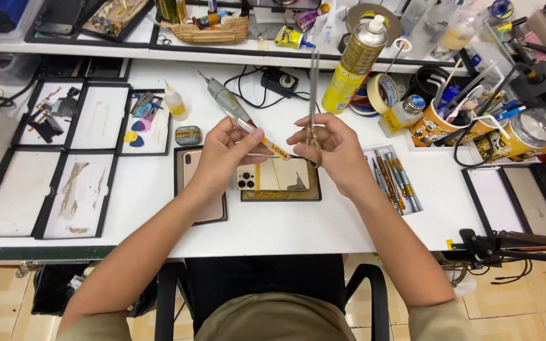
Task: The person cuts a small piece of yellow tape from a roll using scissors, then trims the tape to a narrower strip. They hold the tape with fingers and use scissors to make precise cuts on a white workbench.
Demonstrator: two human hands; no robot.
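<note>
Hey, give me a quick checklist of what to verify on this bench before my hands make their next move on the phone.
1. Left hand grips the white and yellow tool: ok.
2. Right hand holds the tweezers upright: ok.
3. Phone lies back up on its mat, between the hands: ok.
4. Tweezer tips hold a part: cannot tell.
5. Spray can stands upright, apart from the hands: ok.
6. Screwdrivers lie in their tray beside the right hand: ok.

White desk (285, 233) carries black trays (71, 189), yellow spray can (355, 63), tape roll (383, 91), small glue bottle (175, 102), tool-filled cups (437, 123), wicker basket (213, 30), screwdriver set (394, 180).
</note>
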